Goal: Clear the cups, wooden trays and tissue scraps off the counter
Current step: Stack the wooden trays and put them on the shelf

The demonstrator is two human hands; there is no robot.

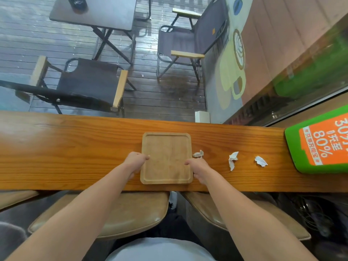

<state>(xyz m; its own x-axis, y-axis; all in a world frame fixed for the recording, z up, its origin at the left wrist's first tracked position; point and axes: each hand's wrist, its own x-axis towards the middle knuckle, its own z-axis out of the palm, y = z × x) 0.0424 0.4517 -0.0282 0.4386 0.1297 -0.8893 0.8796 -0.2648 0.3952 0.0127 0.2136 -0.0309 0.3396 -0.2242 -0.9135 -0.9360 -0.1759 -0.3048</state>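
Both hands are on one wooden tray [166,157]: the left hand [134,162] is curled against its left edge with the thumb lying over the rim, and the right hand [200,169] is curled on its right edge the same way, thumb on top and fingers tucked down beside or under the side. Neither hand is spread flat; each is partly closed around an edge. Whether the tray is already lifted or only pinched I cannot tell, since it looks flat on the counter [75,147]. A grip from both sides like this suits a wide, shallow board, so my guess is that the tray is the step in hand.

Going down in size, the long wooden counter runs across the view, with the tray sitting near its near edge, straight ahead of the person. At the far right end lies a green and orange sign [318,142], which is no part of the job.

Then the small things: three tissue scraps. The first scrap [198,154] lies just beside the tray's right edge, close to the right thumb. The second scrap [233,160] and the third scrap [260,161] lie further right, apart from each other.

By count: one tray, three scraps, and no cups in sight on the counter.
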